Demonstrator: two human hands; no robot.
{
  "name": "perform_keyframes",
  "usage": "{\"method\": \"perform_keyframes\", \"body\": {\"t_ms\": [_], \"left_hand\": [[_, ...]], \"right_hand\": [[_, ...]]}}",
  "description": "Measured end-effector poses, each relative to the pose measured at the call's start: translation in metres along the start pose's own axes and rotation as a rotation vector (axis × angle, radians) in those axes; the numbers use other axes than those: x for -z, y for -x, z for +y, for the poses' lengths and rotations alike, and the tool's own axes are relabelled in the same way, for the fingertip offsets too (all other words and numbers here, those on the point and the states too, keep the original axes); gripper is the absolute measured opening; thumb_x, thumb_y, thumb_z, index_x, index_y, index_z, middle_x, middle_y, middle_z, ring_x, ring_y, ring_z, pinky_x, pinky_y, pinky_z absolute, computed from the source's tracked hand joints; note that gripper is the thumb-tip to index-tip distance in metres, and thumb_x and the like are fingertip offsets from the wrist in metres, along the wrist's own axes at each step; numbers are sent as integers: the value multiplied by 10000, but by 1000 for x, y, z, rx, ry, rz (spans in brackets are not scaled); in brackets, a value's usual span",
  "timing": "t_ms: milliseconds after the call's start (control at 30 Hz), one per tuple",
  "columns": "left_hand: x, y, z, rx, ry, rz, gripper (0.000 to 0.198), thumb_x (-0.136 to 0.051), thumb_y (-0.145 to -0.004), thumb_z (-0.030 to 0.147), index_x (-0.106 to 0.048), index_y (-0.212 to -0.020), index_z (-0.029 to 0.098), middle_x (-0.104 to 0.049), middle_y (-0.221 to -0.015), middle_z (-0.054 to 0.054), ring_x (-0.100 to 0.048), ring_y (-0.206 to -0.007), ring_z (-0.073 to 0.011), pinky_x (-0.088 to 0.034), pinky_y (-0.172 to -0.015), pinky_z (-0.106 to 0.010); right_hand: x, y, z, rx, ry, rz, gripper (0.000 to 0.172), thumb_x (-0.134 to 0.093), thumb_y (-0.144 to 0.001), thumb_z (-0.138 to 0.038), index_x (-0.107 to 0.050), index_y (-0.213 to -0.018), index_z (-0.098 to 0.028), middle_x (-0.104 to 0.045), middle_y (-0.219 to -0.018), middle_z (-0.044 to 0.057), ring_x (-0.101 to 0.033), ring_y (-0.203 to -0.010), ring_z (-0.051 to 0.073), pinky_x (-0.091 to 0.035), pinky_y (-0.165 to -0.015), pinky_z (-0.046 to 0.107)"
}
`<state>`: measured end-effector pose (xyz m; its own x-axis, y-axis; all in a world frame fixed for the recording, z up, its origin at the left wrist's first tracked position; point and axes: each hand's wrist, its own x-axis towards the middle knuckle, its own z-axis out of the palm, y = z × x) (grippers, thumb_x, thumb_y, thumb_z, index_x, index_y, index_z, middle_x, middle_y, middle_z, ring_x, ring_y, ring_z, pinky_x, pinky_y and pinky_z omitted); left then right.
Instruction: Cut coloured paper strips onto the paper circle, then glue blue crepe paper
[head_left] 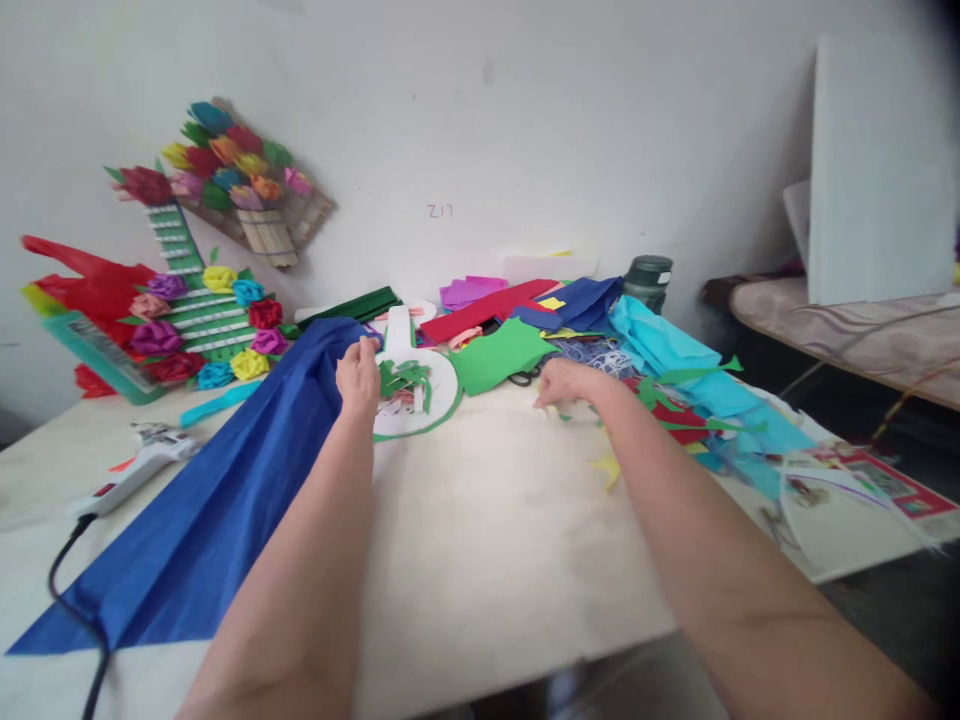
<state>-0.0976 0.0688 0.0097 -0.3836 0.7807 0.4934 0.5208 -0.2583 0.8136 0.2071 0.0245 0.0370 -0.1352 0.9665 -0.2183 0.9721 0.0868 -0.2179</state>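
A white guitar-shaped cutout (448,385) with a green edge lies on the table, with green and pale paper scraps (405,378) heaped on its round body. At its left edge my left hand (358,375) is closed, fingers bent against the rim. To the right, my right hand (564,384) is held low over the tabletop with its fingers pinched together. Small yellow and green bits show just under those fingers; what is between them is too small to make out. Black scissors (523,378) lie left of my right hand, partly under a green sheet (499,355).
Blue crepe paper (247,480) stretches along the left, beside a corded glue gun (139,470). Paper-flower decorations (202,310) stand against the wall. Coloured sheets, tangled string (592,355), a dark green bottle (648,280) and light-blue paper (660,340) crowd the back and right.
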Motion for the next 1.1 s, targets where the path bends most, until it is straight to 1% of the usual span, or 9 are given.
{"method": "perform_keyframes", "body": {"t_ms": [67, 133, 300, 433, 533, 633, 733, 900, 1100], "left_hand": [[6, -3, -8, 53, 84, 93, 500, -268, -812, 500, -627, -853, 154, -669, -883, -87, -588, -911, -203, -420, -838, -305], [8, -3, -15, 85, 136, 123, 521, -273, -800, 518, -635, -829, 144, -672, -859, -93, -597, -887, -200, -436, -798, -287], [4, -1, -29, 171, 160, 62, 479, -325, -789, 496, -657, -813, 151, -679, -842, -95, -596, -912, -222, -438, -791, -304], [3, 0, -33, 241, 221, 35, 489, -327, -796, 502, -657, -842, 145, -672, -932, -106, -588, -960, -214, -423, -831, -303], [3, 2, -34, 251, 269, 19, 524, -315, -801, 530, -657, -859, 138, -659, -983, -118, -586, -980, -204, -414, -858, -300], [1, 3, -34, 251, 288, 14, 556, -297, -808, 549, -655, -902, 134, -647, -1025, -128, -578, -1002, -204, -415, -864, -299], [-1, 4, -32, 261, 267, -1, 581, -284, -814, 557, -646, -967, 129, -631, -1075, -131, -569, -1021, -209, -410, -874, -297], [0, 5, -28, 222, 176, -44, 618, -250, -821, 568, -636, -1028, 132, -617, -1115, -113, -553, -1044, -221, -382, -905, -300], [0, 6, -27, 177, 62, -88, 635, -215, -824, 582, -632, -1052, 161, -619, -1118, -89, -532, -1074, -227, -371, -904, -306]], "right_hand": [[4, 3, -1, 12, -73, -11, 213, -703, -583, -342, -641, -594, -138, -556, -501, 17, -474, -433, 105, -353, -424, 221], [11, 7, -6, 74, -169, -12, 234, -693, -597, -365, -619, -584, -144, -538, -489, 6, -458, -406, 95, -345, -409, 219], [28, 8, -38, 274, -354, 26, 265, -667, -621, -402, -584, -568, -156, -530, -497, -6, -455, -390, 80, -355, -430, 222], [24, -15, -81, 425, -413, 75, 265, -635, -658, -393, -559, -561, -159, -506, -475, -15, -454, -407, 77, -363, -432, 209], [15, -38, -116, 466, -383, 119, 211, -635, -661, -334, -570, -584, -149, -504, -481, -16, -476, -425, 84, -367, -432, 197], [7, -59, -146, 439, -218, 175, 179, -619, -669, -302, -597, -610, -135, -518, -487, -5, -502, -436, 99, -372, -449, 202], [4, -74, -166, 433, -25, 247, 196, -634, -650, -326, -640, -657, -130, -592, -569, 36, -570, -556, 147, -395, -525, 218], [5, -83, -176, 397, 117, 282, 271, -603, -695, -380, -678, -812, -148, -662, -874, 98, -604, -823, 204, -416, -675, 242], [5, -76, -155, 348, -4, 422, 209, -541, -771, -309, -680, -877, -195, -672, -933, 70, -590, -917, 200, -419, -751, 263]]}}
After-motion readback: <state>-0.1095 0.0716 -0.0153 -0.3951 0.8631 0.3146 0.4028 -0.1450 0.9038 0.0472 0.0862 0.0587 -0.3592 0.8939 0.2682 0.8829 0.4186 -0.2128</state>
